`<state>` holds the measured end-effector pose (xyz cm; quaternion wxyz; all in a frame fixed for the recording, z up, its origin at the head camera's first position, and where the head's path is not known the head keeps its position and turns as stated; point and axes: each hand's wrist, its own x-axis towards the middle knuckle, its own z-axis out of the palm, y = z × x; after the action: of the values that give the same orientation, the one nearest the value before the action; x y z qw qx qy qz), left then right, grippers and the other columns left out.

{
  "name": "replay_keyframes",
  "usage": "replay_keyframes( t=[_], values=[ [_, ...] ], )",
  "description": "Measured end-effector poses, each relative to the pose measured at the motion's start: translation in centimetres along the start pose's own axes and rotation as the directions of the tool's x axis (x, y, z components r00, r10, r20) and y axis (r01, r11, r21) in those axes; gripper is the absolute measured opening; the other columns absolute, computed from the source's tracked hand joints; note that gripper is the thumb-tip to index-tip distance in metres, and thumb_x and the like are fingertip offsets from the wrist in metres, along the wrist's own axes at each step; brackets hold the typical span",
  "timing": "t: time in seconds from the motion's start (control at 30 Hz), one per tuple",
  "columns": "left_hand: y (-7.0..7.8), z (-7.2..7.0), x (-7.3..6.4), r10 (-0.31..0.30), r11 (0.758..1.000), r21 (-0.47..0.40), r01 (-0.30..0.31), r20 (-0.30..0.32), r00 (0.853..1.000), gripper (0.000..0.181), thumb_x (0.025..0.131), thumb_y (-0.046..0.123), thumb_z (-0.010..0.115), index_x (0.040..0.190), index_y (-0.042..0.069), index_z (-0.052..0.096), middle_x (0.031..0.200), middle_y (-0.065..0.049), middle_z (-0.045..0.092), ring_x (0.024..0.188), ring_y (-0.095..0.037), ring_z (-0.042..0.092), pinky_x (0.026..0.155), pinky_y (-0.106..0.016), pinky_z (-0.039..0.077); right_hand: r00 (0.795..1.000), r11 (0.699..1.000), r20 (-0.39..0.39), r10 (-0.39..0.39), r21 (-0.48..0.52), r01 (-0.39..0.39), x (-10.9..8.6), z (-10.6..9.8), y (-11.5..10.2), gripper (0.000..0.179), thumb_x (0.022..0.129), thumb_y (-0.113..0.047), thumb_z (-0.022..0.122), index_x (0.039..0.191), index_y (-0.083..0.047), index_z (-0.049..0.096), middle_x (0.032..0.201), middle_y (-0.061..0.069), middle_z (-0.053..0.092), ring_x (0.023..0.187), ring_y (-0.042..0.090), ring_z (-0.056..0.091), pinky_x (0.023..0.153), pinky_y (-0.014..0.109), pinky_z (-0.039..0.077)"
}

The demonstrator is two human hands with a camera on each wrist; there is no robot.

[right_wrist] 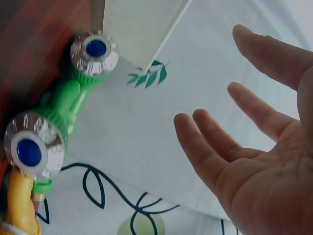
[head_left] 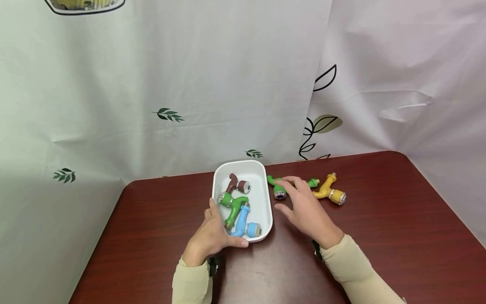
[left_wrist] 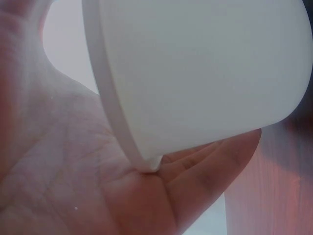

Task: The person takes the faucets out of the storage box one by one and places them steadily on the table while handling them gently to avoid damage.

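In the head view my left hand (head_left: 210, 234) holds a white plastic tray (head_left: 262, 207) at its near left corner, thumb along the near rim and fingers along the left side. The left wrist view shows the rim against the palm. Inside the tray lie a maroon tap (head_left: 243, 186), a green tap (head_left: 236, 206) and a light blue tap (head_left: 241, 220). My right hand (head_left: 305, 209), fingers spread and bent with nothing held, hovers over green taps (head_left: 279, 191) right of the tray, partly hiding them. Their chrome, blue-centred knobs (right_wrist: 95, 49) show in the right wrist view.
A yellow tap (head_left: 328, 190) lies just right of the green ones on the dark red wooden table (head_left: 398, 219). Behind the table's far edge hangs a white curtain (head_left: 228, 84) printed with leaves. More curtain hangs at both sides.
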<state>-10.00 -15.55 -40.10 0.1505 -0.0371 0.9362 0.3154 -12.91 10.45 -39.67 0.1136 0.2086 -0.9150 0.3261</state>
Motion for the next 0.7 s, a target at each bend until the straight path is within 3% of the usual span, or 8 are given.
replay_keyframes(
  t=[0.7],
  values=[
    [-0.2,0.0,0.2,0.012,1.000,0.011,-0.012,-0.001,1.000,0.160,0.053,0.052,0.098,0.156,-0.007,-0.010,0.152,-0.035,0.025,0.127,-0.043,0.048,0.100,-0.054,0.044,0.986,0.987,0.055,-0.157,-0.007,0.158,-0.3,2.9,-1.1,0.048,0.081,-0.008,0.085,0.125,-0.008,0.067,0.124,0.009,0.060,0.116,0.027,0.058,0.095,0.043,0.049]
  ],
)
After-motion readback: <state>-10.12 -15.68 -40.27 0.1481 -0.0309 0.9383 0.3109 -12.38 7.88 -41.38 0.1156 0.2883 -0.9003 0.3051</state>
